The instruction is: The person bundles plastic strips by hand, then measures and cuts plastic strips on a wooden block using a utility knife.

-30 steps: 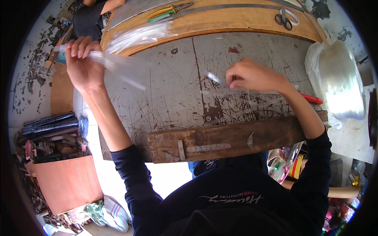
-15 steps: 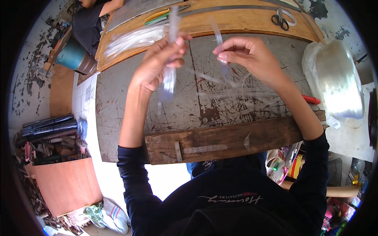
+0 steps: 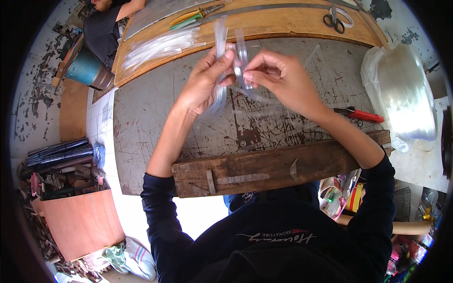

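The counter (image 3: 151, 122) gave you scratched grey surface from your left forearm out to its left edge. A wooden beam (image 3: 278, 166) lay along its near edge and a wooden board (image 3: 283, 26) along its far one; a roll of clear plastic (image 3: 408, 94) and red-handled pliers (image 3: 365, 115) bounded your right. Your left hand (image 3: 203, 80) hovered above the counter, its grip closed around a clear strip bundle (image 3: 220, 37). Your right hand (image 3: 285, 78) faced it, thumb and fingers pinching a smaller strip bunch (image 3: 241, 45) just beside. Both lots stood nearly upright between your hands, thin, glossy and see-through, the left one's lower ends blurred.
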Available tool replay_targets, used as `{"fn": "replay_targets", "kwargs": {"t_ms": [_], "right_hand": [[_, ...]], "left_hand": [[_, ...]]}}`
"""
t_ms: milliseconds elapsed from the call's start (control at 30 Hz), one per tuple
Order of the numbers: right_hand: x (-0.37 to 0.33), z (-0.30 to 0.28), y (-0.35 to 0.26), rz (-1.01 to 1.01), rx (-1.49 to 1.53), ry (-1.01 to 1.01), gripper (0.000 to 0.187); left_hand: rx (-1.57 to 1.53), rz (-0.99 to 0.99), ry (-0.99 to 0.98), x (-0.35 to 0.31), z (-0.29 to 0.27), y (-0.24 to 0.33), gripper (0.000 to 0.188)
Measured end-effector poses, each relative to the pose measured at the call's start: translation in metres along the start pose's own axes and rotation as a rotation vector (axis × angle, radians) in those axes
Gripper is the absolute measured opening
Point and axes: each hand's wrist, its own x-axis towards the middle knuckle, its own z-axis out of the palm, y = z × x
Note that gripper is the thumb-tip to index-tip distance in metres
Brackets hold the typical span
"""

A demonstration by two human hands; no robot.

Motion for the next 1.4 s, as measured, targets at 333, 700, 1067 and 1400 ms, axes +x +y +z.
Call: {"fn": "replay_targets", "kwargs": {"t_ms": [333,700,1067,1400], "right_hand": [[-0.001,0.005,0.001,0.147,-0.147,-0.090,0.012],[0.000,-0.004,0.004,0.001,-0.265,-0.204,0.015],[-0.016,-0.014,0.005,-0.040,-0.874,-0.618,0.015],[-0.021,-0.011,0.009,-0.092,-0.952,-0.616,0.011]], "left_hand": [[-0.088,0.129,-0.107,0.005,-0.004,-0.009,0.036],[0.294,0.328,0.213,-0.005,-0.012,0.033,0.030],[-0.436,0.711,-0.103,-0.037,-0.111,0.113,0.026],[-0.446,0.590,-0.107,-0.024,-0.084,0.096,0.027]]}}
